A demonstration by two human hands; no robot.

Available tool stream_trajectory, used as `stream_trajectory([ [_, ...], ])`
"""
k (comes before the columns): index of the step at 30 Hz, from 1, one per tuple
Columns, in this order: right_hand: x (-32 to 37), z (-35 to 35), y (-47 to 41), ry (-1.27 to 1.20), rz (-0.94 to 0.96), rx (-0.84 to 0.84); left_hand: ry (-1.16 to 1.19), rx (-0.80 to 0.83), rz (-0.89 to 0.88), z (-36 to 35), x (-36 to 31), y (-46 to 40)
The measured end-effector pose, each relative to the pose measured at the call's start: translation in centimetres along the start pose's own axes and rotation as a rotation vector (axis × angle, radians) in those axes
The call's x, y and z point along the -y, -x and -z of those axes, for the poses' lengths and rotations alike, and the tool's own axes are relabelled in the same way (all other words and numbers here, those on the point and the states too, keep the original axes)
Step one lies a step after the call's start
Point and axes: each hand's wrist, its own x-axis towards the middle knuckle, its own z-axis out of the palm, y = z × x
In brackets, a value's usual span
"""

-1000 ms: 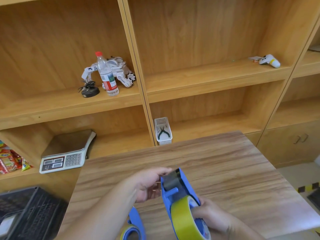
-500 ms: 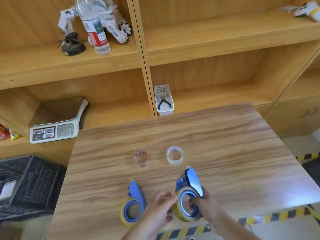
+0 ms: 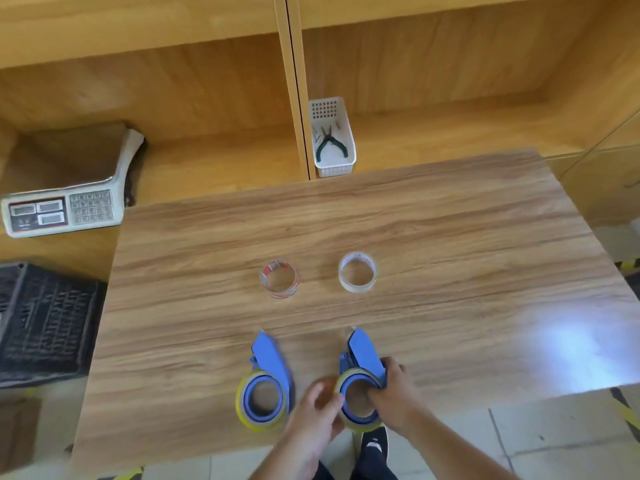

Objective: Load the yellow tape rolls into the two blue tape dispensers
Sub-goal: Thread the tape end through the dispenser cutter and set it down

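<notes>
Head view: dispensers (image 3: 362,358) near table edge (image 3: 519,396)

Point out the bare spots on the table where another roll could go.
Bare: the table right of the clear roll, the far strip toward the white basket, and left of the red-printed roll. Crowded: the near edge, with both dispensers and both hands.

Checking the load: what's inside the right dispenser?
A yellow tape roll sits inside the right dispenser. The right hand covers its right side; the left hand covers its left edge.
</notes>
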Motion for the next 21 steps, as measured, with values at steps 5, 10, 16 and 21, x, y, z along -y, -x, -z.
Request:
stream_trajectory([
  [5, 0.7, -0.4, -1.1, 0.090, 0.040, -0.041, -0.088, -0.074, -0.046, -0.3, -0.3, -0.8],
  [10, 0.8, -0.9, -1.9, 0.110, 0.059, -0.070, -0.229, -0.148, -0.105, -0.6, -0.6, -1.3],
  [16, 0.2, -1.9, -2.1, 0.127, 0.084, -0.092, -0.336, -0.165, -0.100, -0.4, 0.1, -2.2],
  [21, -0.1, -2.4, -2.3, 0.134, 0.087, -0.133, -0.366, -0.177, -0.102, 0.1, 0.6, -2.8],
])
